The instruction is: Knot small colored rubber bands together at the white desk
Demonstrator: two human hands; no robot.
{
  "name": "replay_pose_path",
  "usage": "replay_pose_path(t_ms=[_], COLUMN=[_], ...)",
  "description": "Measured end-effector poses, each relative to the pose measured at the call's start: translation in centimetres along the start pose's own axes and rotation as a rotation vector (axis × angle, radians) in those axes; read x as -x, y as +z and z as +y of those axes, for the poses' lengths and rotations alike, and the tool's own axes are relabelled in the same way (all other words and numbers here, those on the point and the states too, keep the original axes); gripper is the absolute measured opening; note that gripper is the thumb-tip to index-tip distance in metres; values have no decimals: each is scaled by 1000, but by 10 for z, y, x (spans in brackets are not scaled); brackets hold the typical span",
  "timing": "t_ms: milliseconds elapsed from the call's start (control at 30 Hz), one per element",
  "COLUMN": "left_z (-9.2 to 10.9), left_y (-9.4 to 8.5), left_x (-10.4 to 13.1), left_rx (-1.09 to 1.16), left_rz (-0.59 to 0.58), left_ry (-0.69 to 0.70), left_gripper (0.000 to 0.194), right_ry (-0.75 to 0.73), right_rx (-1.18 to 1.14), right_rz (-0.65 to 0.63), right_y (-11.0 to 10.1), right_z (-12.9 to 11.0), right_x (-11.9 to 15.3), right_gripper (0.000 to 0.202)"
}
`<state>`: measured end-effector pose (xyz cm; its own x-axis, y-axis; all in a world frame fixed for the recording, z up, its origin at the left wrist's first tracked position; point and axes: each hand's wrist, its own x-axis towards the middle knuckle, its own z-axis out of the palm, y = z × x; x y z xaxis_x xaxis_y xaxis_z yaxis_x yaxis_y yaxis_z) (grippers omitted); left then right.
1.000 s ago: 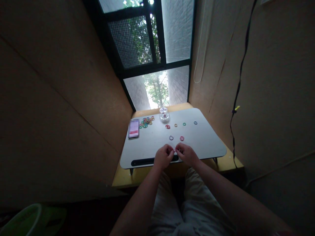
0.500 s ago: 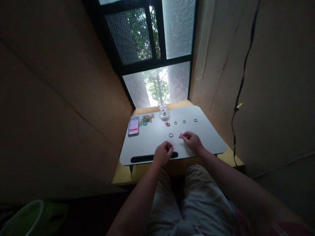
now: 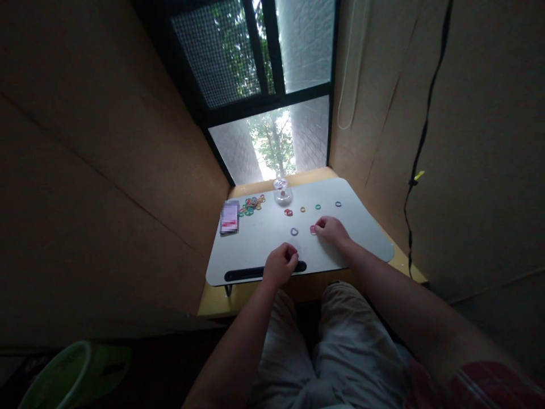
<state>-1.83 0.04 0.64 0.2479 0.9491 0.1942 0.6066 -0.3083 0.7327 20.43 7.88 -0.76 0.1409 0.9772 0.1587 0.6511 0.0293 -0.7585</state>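
My right hand [image 3: 333, 230] is over the white lap table [image 3: 264, 244], thumb and fingertips pinched at a pink hair tie [image 3: 313, 230]. Left of it lies a pale purple hair tie [image 3: 294, 232]. Closer to the front edge, my left hand [image 3: 281, 264] is closed with its fingers curled; whether anything is inside is hidden. Behind the hands runs a spaced row: red hair ties [image 3: 288, 212], a yellow one [image 3: 302, 209], a green one [image 3: 318, 207] and a dark blue one [image 3: 338, 204].
A mixed pile of coloured hair ties [image 3: 252, 205] lies at the back left beside a phone [image 3: 230, 217]. A clear container [image 3: 283, 193] stands at the back edge. The black ledge strip [image 3: 244, 274] runs along the front. A green basket [image 3: 63, 375] is on the floor.
My right hand and the pink hair tie stay together, the hand's pose slightly shifted. My left hand has hardly moved. The whole view has tilted slightly.
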Motion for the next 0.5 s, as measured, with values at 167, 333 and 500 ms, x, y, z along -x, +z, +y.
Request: replay_pose_path(t_ms=[167, 333, 500], left_z=[1, 3, 6], left_y=[0, 0, 0], left_x=[1, 4, 5], left_rx=[5, -13, -33], left_rz=[9, -7, 2], left_ry=[-2, -2, 2], left_gripper=[6, 4, 4], right_ry=[-15, -249, -290], right_rx=[-3, -6, 157], right_rz=[87, 197, 170], right_y=[0, 2, 1], right_z=[-5, -7, -11], right_x=[14, 29, 32], right_gripper=[11, 13, 16])
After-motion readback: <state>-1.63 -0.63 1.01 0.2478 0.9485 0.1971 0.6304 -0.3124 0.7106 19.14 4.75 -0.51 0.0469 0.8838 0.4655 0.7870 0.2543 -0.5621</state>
